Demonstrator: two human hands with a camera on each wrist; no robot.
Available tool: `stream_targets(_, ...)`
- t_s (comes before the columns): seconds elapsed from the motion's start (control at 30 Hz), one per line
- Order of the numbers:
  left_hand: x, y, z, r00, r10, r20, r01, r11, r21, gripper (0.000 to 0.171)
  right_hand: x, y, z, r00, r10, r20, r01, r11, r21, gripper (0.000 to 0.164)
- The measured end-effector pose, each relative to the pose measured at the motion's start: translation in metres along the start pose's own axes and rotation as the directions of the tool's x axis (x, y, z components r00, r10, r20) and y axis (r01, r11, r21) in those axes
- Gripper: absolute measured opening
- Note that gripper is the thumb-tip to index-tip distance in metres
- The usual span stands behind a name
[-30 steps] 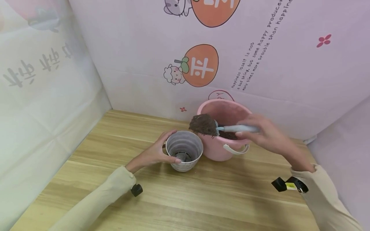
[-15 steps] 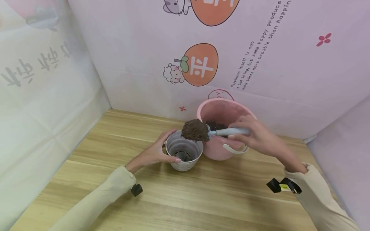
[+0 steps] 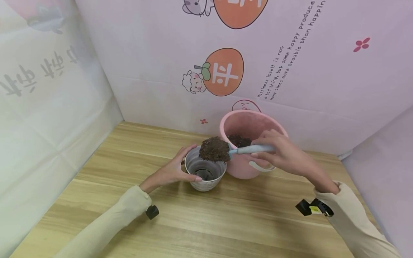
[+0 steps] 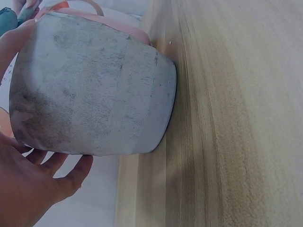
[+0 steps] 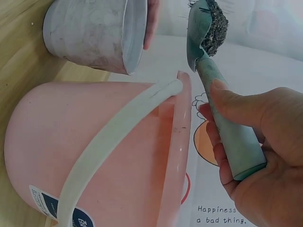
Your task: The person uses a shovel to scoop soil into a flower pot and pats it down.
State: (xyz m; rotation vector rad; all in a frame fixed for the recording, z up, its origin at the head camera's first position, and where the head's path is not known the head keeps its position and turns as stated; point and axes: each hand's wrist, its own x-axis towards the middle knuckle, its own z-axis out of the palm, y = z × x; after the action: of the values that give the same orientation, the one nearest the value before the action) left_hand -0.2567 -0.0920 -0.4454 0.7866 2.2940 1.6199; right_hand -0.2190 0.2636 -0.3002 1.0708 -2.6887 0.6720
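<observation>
My left hand grips a grey-white flowerpot by its side, thumb over the near rim and fingers round the far side. The pot stands upright on the wooden table, and its ridged inner wall and dark bottom show in the head view. In my right hand is the handle of a light blue garden trowel. Its blade carries a heap of dark soil above the pot's far right rim. Just right of the pot stands a pink bucket, more dark soil inside it.
A white handle hangs down the bucket's near side. Behind the bucket rises a printed cloth wall, with another white sheet along the left. Wooden tabletop stretches in front of the pot.
My right hand has moved left with the loaded trowel, from over the bucket's rim to above the pot. The left hand and pot have stayed in place.
</observation>
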Motion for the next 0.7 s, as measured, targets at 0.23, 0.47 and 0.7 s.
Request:
stream_targets(0.23,0.0010,-0.0021,-0.0001,1.000,0.010,0.000,-0.010,1.000,0.000,0.120,0.0055,-0.0036,0.0020,1.000,-0.028,0.003,0.028,1.000,-0.013,0.020)
stream_targets(0.47,0.0012,-0.0015,-0.0004,1.000,0.016,0.005,-0.016,1.000,0.011,0.121,0.0079,-0.0034,0.0054,0.999,-0.044,0.006,0.044,0.999,-0.030,0.020)
stream_targets(0.7,0.0014,-0.0035,-0.0008,1.000,0.022,0.004,-0.022,1.000,0.014,0.119,0.0075,-0.0097,0.0053,0.999,0.007,0.033,-0.005,0.998,-0.057,0.019)
